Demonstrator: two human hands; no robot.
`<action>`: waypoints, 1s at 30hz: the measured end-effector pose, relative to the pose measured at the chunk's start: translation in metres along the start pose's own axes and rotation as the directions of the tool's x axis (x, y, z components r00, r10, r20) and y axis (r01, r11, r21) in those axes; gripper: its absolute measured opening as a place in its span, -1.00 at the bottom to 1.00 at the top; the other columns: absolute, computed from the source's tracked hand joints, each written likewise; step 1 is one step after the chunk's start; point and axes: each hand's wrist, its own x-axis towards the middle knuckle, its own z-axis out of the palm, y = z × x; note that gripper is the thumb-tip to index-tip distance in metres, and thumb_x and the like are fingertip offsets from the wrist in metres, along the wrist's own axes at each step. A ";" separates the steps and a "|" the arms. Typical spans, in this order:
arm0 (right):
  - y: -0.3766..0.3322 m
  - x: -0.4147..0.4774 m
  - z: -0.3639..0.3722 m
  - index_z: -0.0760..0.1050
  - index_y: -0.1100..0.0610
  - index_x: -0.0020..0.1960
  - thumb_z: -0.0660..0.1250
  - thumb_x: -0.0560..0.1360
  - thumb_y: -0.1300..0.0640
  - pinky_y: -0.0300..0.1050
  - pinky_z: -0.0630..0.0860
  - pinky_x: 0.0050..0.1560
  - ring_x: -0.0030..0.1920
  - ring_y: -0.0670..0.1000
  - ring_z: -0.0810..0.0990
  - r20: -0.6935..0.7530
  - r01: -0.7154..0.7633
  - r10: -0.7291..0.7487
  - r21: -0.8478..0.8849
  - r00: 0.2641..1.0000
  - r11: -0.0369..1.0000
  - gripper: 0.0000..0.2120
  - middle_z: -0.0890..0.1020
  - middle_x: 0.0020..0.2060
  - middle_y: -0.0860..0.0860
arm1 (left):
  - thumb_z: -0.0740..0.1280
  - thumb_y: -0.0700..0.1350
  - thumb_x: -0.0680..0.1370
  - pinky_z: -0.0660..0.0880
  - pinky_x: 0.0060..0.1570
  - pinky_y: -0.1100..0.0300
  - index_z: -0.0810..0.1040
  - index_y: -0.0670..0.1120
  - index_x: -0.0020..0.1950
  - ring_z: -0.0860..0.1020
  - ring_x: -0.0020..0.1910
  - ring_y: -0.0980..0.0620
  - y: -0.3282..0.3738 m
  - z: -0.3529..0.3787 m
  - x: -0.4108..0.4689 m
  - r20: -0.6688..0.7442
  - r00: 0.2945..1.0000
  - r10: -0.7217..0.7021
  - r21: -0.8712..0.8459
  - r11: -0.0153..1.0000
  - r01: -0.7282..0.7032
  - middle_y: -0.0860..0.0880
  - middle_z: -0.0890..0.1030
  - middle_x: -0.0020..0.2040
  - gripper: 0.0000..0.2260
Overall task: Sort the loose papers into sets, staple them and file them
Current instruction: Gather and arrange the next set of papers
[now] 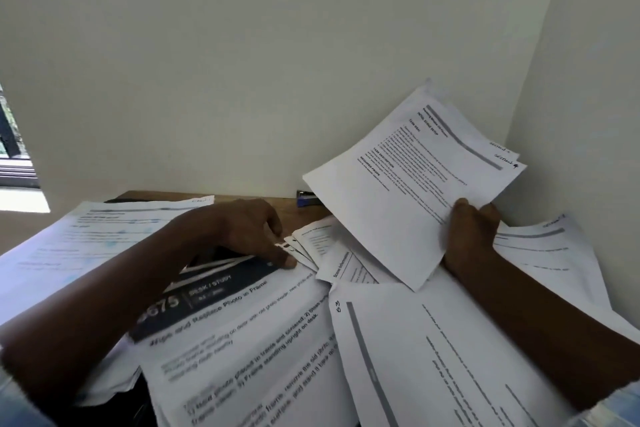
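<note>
Wood of the desk [289, 206] shows only as a strip along the wall, and loose papers [433, 357] cover the rest. At far left a window [14, 156] lets in light, and near it a pale printed stack [86, 243] lies flat. The left hand [249, 236] reaches over a sheet with a dark header band [214, 291], its fingers curled down and its thumb tip at the fanned corners [304, 246] of several sheets. Whether it pinches one cannot be told. Behind, against the wall, a blue stapler [306, 198] is half hidden by raised paper. The right hand [474, 229] grips a set of sheets [408, 191] by its near edge, thumb on top, and holds it tilted above the pile. More sheets [540, 246] lie beyond that forearm.
</note>
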 end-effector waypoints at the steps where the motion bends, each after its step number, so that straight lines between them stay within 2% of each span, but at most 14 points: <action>1: 0.001 -0.001 0.000 0.40 0.08 -0.06 0.23 0.56 0.28 -0.12 0.42 0.16 -0.12 -0.09 0.49 0.006 -0.001 0.001 -0.007 1.000 1.000 -0.88 0.52 -0.10 -0.10 | 0.57 0.27 0.39 0.48 -0.01 0.20 0.62 0.04 0.19 0.57 -0.04 0.17 0.001 0.000 -0.001 0.031 0.999 0.013 0.003 1.000 -0.013 0.15 0.61 -0.04 -0.51; 3: 0.002 -0.002 0.000 0.39 0.08 -0.07 0.24 0.57 0.30 -0.05 0.44 0.17 -0.10 -0.05 0.49 -0.002 0.008 -0.008 -0.043 1.000 0.999 -0.86 0.53 -0.07 -0.05 | 0.58 0.17 0.44 0.55 -0.08 0.24 0.70 0.00 0.10 0.65 -0.09 0.15 0.000 0.000 0.000 0.071 0.995 0.069 -0.023 0.997 -0.068 0.10 0.71 -0.08 -0.65; 6: -0.003 -0.001 0.000 0.39 0.08 0.00 0.24 0.60 0.29 0.00 0.46 0.11 -0.12 0.01 0.49 -0.028 -0.008 0.007 -0.060 1.000 0.998 -0.88 0.52 -0.08 0.04 | 0.58 0.06 0.48 0.65 0.06 0.10 0.74 0.00 0.06 0.72 -0.08 0.09 -0.001 0.000 -0.001 0.104 0.986 0.127 -0.090 0.989 -0.118 0.08 0.76 -0.09 -0.78; 9: -0.010 -0.002 -0.004 0.34 0.12 0.10 0.21 0.61 0.23 0.02 0.45 -0.07 -0.08 0.09 0.47 -0.079 -0.048 0.042 -0.073 0.996 0.996 -0.90 0.48 -0.10 0.13 | 0.61 -0.05 0.45 0.60 -0.15 0.27 0.72 -0.04 0.05 0.70 -0.13 0.10 -0.001 -0.003 -0.005 0.138 0.984 0.110 -0.122 0.988 -0.093 0.08 0.74 -0.14 -0.78; 10: -0.012 -0.002 -0.005 0.32 0.11 0.12 0.20 0.61 0.23 0.00 0.45 -0.11 -0.07 0.09 0.46 -0.099 -0.049 0.043 -0.058 0.994 0.997 -0.89 0.47 -0.11 0.12 | 0.62 -0.03 0.44 0.57 -0.16 0.30 0.70 -0.03 0.10 0.68 -0.10 0.10 0.000 -0.004 -0.006 0.130 0.988 0.087 -0.127 0.989 -0.071 0.08 0.73 -0.10 -0.72; 12: -0.013 0.000 -0.008 0.30 0.09 0.13 0.19 0.61 0.23 -0.04 0.44 -0.17 -0.10 0.08 0.47 -0.140 -0.063 0.055 -0.054 0.989 0.997 -0.87 0.47 -0.08 0.11 | 0.59 0.17 0.42 0.55 0.03 0.24 0.59 0.00 0.29 0.63 0.06 0.05 0.004 -0.003 -0.004 0.034 0.999 0.025 -0.180 0.984 -0.019 0.04 0.67 0.11 -0.48; 15: -0.013 0.001 -0.008 0.32 0.07 0.05 0.18 0.62 0.24 -0.16 0.38 -0.28 -0.30 -0.03 0.42 -0.161 -0.090 0.081 -0.051 0.984 0.995 -0.91 0.42 -0.24 -0.02 | 0.37 0.43 0.46 0.42 0.20 0.10 0.45 -0.03 0.48 0.52 0.26 -0.03 0.018 0.010 0.002 -0.159 0.984 -0.076 -0.255 0.966 0.033 -0.04 0.55 0.37 -0.25; 16: -0.014 0.000 -0.007 0.33 0.07 0.03 0.19 0.62 0.25 -0.18 0.37 -0.28 -0.32 -0.06 0.40 -0.159 -0.091 0.081 -0.057 0.984 0.994 -0.91 0.40 -0.26 -0.04 | 0.33 0.46 0.48 0.40 0.17 0.10 0.48 -0.04 0.46 0.52 0.26 -0.03 0.022 0.016 0.004 -0.187 0.979 -0.081 -0.258 0.966 0.030 -0.04 0.56 0.36 -0.25; 18: -0.014 -0.001 -0.006 0.33 0.09 0.09 0.20 0.62 0.25 -0.18 0.37 -0.29 -0.34 -0.08 0.40 -0.140 -0.098 0.089 -0.059 0.986 0.993 -0.90 0.40 -0.27 -0.04 | 0.35 0.45 0.47 0.49 0.06 0.15 0.65 0.00 0.22 0.62 0.10 0.03 0.029 0.022 0.008 -0.174 0.983 -0.050 -0.306 0.952 -0.006 0.03 0.69 0.14 -0.40; 20: -0.013 -0.001 -0.006 0.33 0.10 0.12 0.21 0.61 0.24 -0.17 0.38 -0.28 -0.34 -0.07 0.41 -0.120 -0.117 0.110 -0.054 0.987 0.992 -0.88 0.41 -0.27 -0.04 | 0.47 0.38 0.43 0.62 0.01 0.14 0.73 0.03 -0.01 0.70 -0.07 0.07 0.031 0.026 0.014 -0.118 0.993 0.011 -0.351 0.935 -0.052 0.06 0.75 -0.09 -0.56; 23: -0.016 -0.001 -0.007 0.38 0.07 -0.01 0.21 0.60 0.25 -0.17 0.39 -0.29 -0.35 -0.07 0.41 -0.101 -0.135 0.129 -0.049 0.986 0.990 -0.91 0.42 -0.27 -0.04 | 0.59 0.17 0.42 0.64 0.12 0.04 0.73 0.04 0.03 0.73 -0.04 0.02 0.033 0.030 0.017 -0.089 0.994 0.062 -0.413 0.906 -0.093 0.03 0.76 -0.08 -0.71; 25: -0.018 0.000 -0.007 0.32 0.04 -0.17 0.22 0.59 0.25 -0.17 0.39 -0.31 -0.36 -0.08 0.41 -0.103 -0.141 0.134 -0.056 0.986 0.988 -0.80 0.42 -0.28 -0.04 | 0.58 0.01 0.46 0.64 0.15 -0.09 0.73 -0.03 0.07 0.74 -0.04 -0.05 0.036 0.034 0.018 -0.140 0.986 0.086 -0.540 0.829 -0.149 -0.02 0.76 -0.06 -0.77; 27: -0.018 0.003 -0.009 0.28 0.03 -0.20 0.22 0.59 0.25 -0.17 0.37 -0.33 -0.36 -0.08 0.40 -0.109 -0.145 0.139 -0.055 0.984 0.988 -0.76 0.41 -0.29 -0.04 | 0.53 -0.15 0.52 0.64 0.14 -0.19 0.72 -0.15 0.11 0.74 -0.01 -0.16 0.037 0.034 0.018 -0.216 0.973 0.077 -0.677 0.707 -0.206 -0.13 0.76 -0.02 -0.81; 30: -0.022 0.005 -0.012 0.26 0.03 -0.23 0.20 0.61 0.23 -0.17 0.35 -0.32 -0.36 -0.07 0.38 -0.108 -0.157 0.152 -0.041 0.983 0.987 -0.73 0.39 -0.29 -0.03 | 0.53 -0.14 0.48 0.64 0.13 -0.22 0.71 -0.15 0.13 0.73 0.02 -0.16 0.041 0.025 0.017 -0.404 0.915 0.014 -0.720 0.612 -0.327 -0.12 0.75 0.02 -0.76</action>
